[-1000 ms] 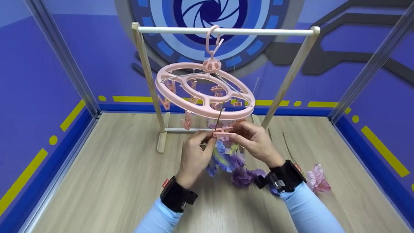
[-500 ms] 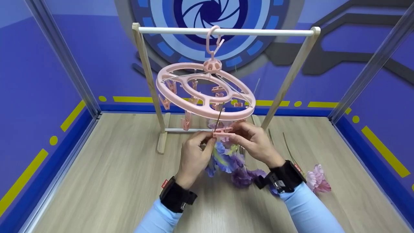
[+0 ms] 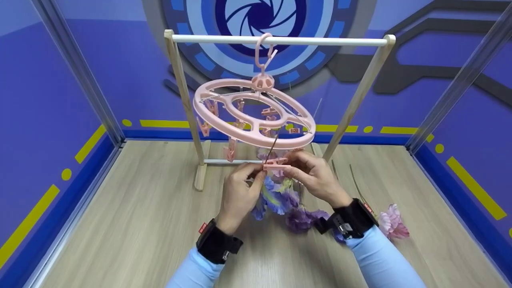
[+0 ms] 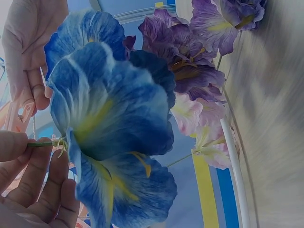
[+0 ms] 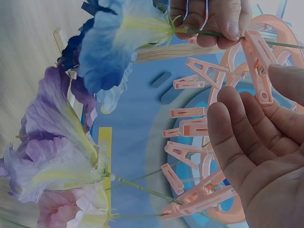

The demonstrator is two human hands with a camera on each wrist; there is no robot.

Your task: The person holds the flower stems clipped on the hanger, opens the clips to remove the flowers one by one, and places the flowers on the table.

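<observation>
My left hand (image 3: 240,194) pinches the green stem of a blue artificial flower (image 4: 114,99) just behind its bloom. The bloom points down, and its thin stem leans up past the front of the ring. My right hand (image 3: 316,176) holds a pink clothespin (image 5: 259,66) between thumb and fingers, its mouth right at the stem beside my left fingertips. Above both hands hangs a round pink clip hanger (image 3: 256,136) with several dangling clothespins. In the right wrist view, a purple flower (image 5: 61,137) and a pink flower (image 5: 71,206) hang from clips.
A wooden rack with a white top bar (image 3: 320,40) carries the hanger. On the table (image 3: 140,224), right of my right wrist, lies a pink-and-white flower (image 3: 394,222) with its stem pointing back. Blue printed walls (image 3: 52,100) enclose the sides and back.
The blue flower has slid slightly lower, its stem tip dropping and leaning a little more to the right. Both hands keep their grips in almost the same place.
</observation>
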